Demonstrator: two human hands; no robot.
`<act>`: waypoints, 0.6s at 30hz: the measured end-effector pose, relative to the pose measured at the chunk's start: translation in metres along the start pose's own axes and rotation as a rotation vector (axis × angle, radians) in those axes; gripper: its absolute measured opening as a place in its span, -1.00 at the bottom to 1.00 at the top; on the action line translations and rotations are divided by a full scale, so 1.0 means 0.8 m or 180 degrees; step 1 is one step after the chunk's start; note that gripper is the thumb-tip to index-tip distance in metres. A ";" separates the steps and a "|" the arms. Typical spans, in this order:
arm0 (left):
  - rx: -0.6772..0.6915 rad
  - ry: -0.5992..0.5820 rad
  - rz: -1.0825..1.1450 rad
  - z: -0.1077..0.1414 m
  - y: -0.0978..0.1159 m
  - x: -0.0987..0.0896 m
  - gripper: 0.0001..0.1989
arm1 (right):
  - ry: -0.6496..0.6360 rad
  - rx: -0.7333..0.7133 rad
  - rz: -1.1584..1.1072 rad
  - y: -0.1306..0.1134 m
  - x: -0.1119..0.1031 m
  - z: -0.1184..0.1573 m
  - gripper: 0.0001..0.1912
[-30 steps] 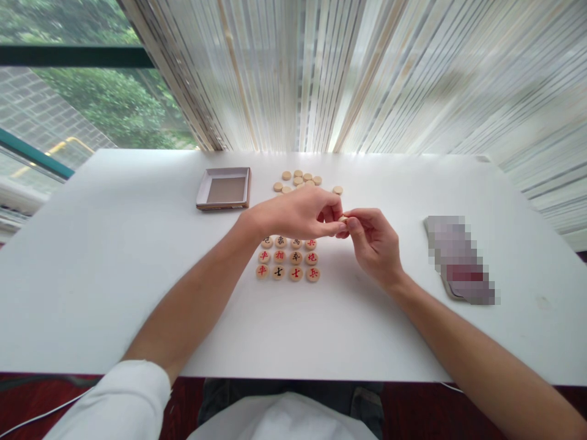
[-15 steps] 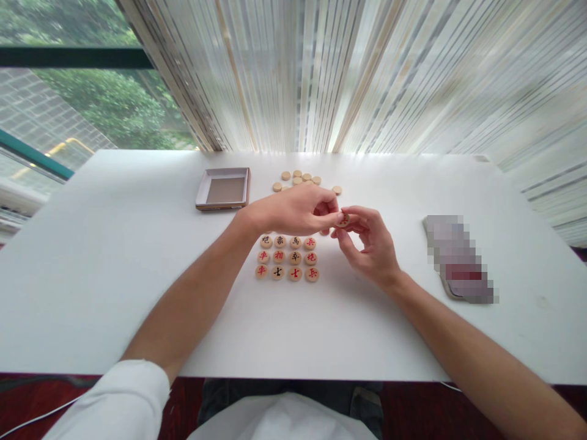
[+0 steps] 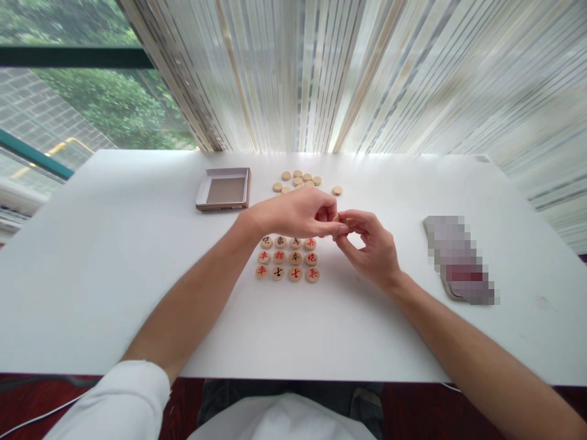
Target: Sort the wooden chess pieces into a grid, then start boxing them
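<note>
Between my fingertips is a round wooden Chinese chess piece point(image 3: 337, 218), mostly covered so its marking cannot be read. My left hand point(image 3: 312, 211) reaches across from the left and pinches it with thumb and index finger. From the right, my right hand point(image 3: 369, 244) closes its thumb and fingers on the same piece. Below the hands, face-up pieces point(image 3: 295, 258) with red or black characters lie in neat rows. Part of the top of this group is hidden under my left hand. Beyond it, several blank-side-up pieces point(image 3: 298, 181) lie scattered.
An open shallow box point(image 3: 223, 189) stands at the back left of the white table point(image 3: 114, 256). A blurred-out phone-like object point(image 3: 458, 260) lies at the right. One blank-side-up piece point(image 3: 337, 190) sits apart, just behind the hands. Striped curtains point(image 3: 293, 79) hang along the far edge.
The chess piece has turned between my fingers, and its red-marked face is now mostly hidden. My left thumb has moved slightly right and down over it. The pieces on the table have not moved.
</note>
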State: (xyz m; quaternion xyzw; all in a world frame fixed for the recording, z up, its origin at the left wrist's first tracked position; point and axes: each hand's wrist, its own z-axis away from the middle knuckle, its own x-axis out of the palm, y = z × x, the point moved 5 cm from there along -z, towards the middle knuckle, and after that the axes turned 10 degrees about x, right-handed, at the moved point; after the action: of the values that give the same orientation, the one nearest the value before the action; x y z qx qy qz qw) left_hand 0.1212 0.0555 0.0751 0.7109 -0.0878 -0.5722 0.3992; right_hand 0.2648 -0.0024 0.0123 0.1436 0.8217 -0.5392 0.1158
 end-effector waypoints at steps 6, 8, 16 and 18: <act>-0.0039 0.0122 -0.0226 -0.003 0.000 0.000 -0.59 | 0.0084 -0.0095 0.0105 -0.004 -0.001 0.000 -0.69; -0.0036 0.0124 -0.0232 -0.003 0.001 0.001 -0.57 | 0.0109 -0.0108 0.0111 -0.005 -0.002 0.000 -0.69; 0.0003 0.0063 -0.0034 -0.002 0.003 0.002 -0.60 | 0.0180 -0.0218 0.0207 -0.012 -0.002 0.000 -0.70; -0.0002 0.0035 -0.0023 -0.001 0.003 0.002 -0.61 | 0.0192 -0.0227 0.0238 -0.013 -0.002 0.000 -0.70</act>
State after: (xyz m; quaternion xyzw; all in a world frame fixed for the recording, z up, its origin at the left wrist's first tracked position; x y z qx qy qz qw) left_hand 0.1231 0.0537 0.0757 0.7142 -0.0829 -0.5698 0.3979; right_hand 0.2624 -0.0064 0.0213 0.1862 0.8376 -0.5003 0.1161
